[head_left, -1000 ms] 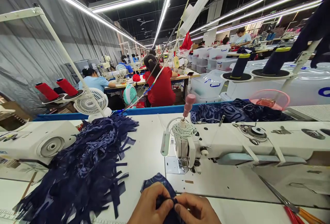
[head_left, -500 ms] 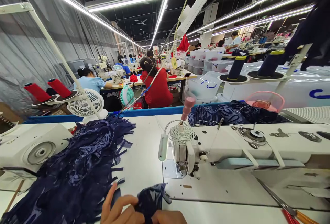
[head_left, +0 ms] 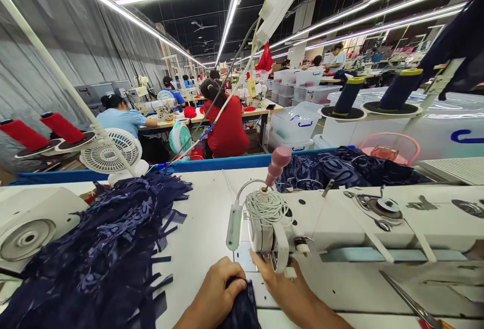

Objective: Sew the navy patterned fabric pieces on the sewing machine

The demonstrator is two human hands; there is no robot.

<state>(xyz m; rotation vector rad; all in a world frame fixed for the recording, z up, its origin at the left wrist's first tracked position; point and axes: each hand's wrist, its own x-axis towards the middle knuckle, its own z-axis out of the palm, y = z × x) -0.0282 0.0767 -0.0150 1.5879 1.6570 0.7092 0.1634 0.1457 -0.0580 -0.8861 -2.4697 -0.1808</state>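
My left hand [head_left: 223, 283] is closed on a navy blue piece of fabric [head_left: 244, 306], pinched between thumb and fingers in front of the sewing machine [head_left: 266, 230]. Beside it, my right hand [head_left: 285, 288] reaches under the machine head with its visible fingers stretched toward the needle plate [head_left: 245, 258]. The machine head hides part of those fingers, and I see nothing held in them. A large heap of navy patterned fabric strips [head_left: 109, 248] lies on the table to the left of both hands.
Scissors [head_left: 410, 301] lie on the right of the machine bed. A lamp [head_left: 234, 228] hangs by the needle area, and a pink-handled tool [head_left: 278, 165] stands on the machine. A white fan [head_left: 111, 152] and thread cones [head_left: 346, 98] are behind. Co-workers sit farther off.
Both hands have moved from the front edge toward the needle area, the left bringing the navy fabric. My right hand now reaches under the machine head. The view has shifted slightly.
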